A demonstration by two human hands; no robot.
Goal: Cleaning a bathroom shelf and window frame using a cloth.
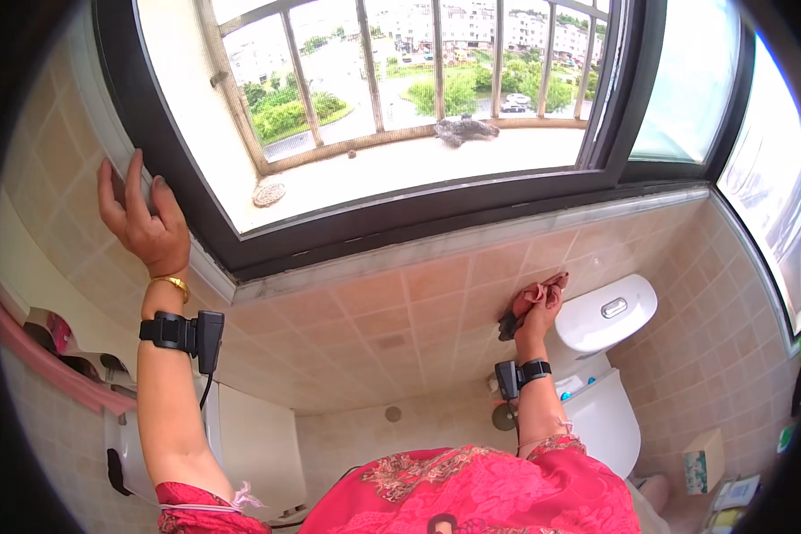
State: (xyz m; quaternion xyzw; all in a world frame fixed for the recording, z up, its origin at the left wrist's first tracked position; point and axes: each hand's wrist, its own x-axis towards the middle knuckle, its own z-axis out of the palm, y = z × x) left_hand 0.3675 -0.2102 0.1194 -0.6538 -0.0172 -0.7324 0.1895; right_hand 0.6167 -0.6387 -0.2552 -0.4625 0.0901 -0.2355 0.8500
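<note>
My left hand [148,223] rests with spread fingers on the light window trim at the left, beside the dark window frame [374,205]; it holds nothing. Lower at the right, my right hand [539,317] grips a crumpled reddish-brown cloth [532,298] against the beige wall tiles [434,284], just left of the toilet cistern. A darker part of the bundle hangs below that hand. Above both hands, the window looks out through a mesh screen and metal bars onto greenery and buildings. A dark crumpled cloth [466,130] lies on the outer ledge.
A white toilet cistern [607,314] and closed toilet lid [604,424] stand at the right. The marble sill [474,233] runs under the window. A white cabinet [257,447] and pink towel [60,360] are at the left. A tissue box [702,462] sits at the lower right.
</note>
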